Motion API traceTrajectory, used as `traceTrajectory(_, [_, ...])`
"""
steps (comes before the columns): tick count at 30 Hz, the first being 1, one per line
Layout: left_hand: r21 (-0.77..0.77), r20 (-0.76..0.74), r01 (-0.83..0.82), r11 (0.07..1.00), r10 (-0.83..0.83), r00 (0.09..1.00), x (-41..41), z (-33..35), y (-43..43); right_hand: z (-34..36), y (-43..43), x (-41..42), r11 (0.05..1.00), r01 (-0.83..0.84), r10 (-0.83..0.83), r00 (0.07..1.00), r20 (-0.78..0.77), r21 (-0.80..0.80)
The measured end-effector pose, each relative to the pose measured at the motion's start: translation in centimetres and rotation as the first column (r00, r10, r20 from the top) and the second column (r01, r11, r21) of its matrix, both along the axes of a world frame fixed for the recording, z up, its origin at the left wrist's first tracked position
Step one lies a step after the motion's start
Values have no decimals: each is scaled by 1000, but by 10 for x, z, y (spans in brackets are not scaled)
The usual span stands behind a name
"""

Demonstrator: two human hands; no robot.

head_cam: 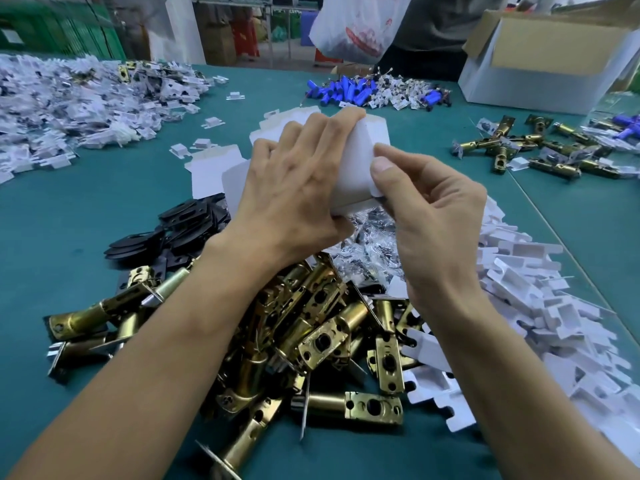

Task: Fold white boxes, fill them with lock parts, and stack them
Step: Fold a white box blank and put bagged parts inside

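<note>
Still folding: white box [356, 168] gripped mid-frame by left hand [294, 188] and right hand [429, 216], unfilled, brass latches [311, 334] waiting below, nothing visibly stacked.

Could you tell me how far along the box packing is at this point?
Early. Done: no filled or stacked box is visible. In hand: the left hand and right hand are folding one white box. Left: filling it from the brass latches, black plates and screw bags, then stacking; flat blanks wait.
</note>
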State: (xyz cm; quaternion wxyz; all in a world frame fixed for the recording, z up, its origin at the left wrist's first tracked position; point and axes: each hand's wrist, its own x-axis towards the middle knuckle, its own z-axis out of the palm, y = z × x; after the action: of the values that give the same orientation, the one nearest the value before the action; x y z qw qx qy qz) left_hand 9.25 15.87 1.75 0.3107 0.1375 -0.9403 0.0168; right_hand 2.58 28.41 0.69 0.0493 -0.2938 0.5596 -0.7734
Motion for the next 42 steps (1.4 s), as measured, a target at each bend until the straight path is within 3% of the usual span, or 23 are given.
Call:
traceTrajectory(8, [141,-57,34,989,-26,998,1,1,-1,-4,3,-8,984,-176,179,976,-122,33])
traceTrajectory(14, [135,-57,59,989,-51,997,1,2,0,-6,6,-8,997,-72,66,984,-164,-32])
traceTrajectory(18, [87,-46,-10,996,14,999,-1,-1,1,-8,3,-2,1000,-9,14,954,-298,18])
traceTrajectory(24, [16,-27,-57,998,57,998,2,1,-1,-10,-3,4,992,-37,62,974,-217,117])
traceTrajectory(32, [-21,-9,76,997,-77,997,2,-2,-4,-3,1,3,978,-37,77,979,-189,205])
traceTrajectory(35, [118,-58,230,966,-225,973,3,2,-4,-1,5,-5,976,48,-4,980,-198,214])
traceTrajectory(37, [171,-204,306,936,-271,941,4,8,-2,0,9,-15,978,121,-94,983,-157,169])
traceTrajectory(39, [206,-409,303,931,-199,890,3,14,0,2,13,-23,980,178,-168,979,-112,90])
traceTrajectory(40, [305,-480,299,904,-125,868,4,18,1,4,14,-26,978,204,-197,974,-113,50])
traceTrajectory(41, [464,-497,304,832,-40,867,6,22,2,4,14,-26,975,222,-218,967,-132,16])
traceTrajectory(42, [669,-449,317,672,27,893,7,27,3,5,13,-25,975,221,-220,962,-162,-10])
